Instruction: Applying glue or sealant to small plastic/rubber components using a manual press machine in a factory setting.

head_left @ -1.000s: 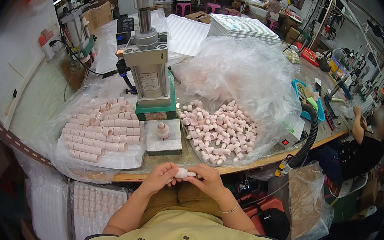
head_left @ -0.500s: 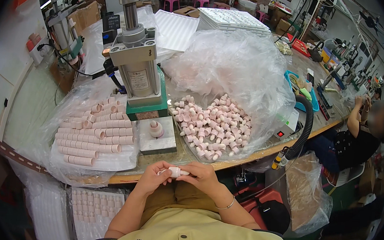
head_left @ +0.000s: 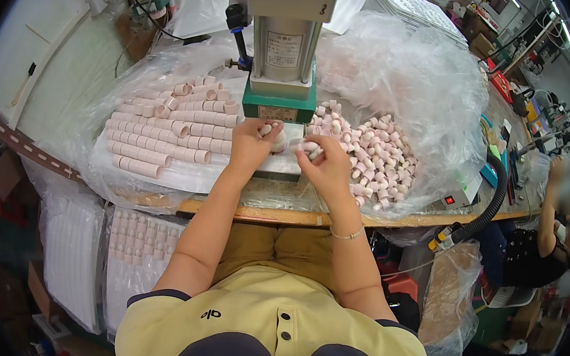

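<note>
My left hand [head_left: 250,148] is at the metal block [head_left: 279,166] under a press [head_left: 282,61] with a green base. Its fingers are closed around something small and whitish, mostly hidden by them. Right beside those fingers, a pale pink piece [head_left: 279,143] shows on the block. A pink dropper cap with a white bulb [head_left: 312,148], slightly blurred, is pinched in my right hand [head_left: 329,168] just right of the block. On the right lies a heap of similar dropper caps [head_left: 383,156]. Rows of pink collars [head_left: 166,129] lie end to end at the left.
Crumpled clear plastic [head_left: 406,59] spreads behind the heap. A black hose [head_left: 492,201] curves over the table's right edge. Below the wooden front edge [head_left: 268,215] at left is a tray of pink pieces [head_left: 139,236]. Another person [head_left: 528,249] sits far right.
Both hands have gone forward from the table edge to the press block and moved apart. A dropper cap was between them before. The view has shifted, bringing the press nearer the middle.
</note>
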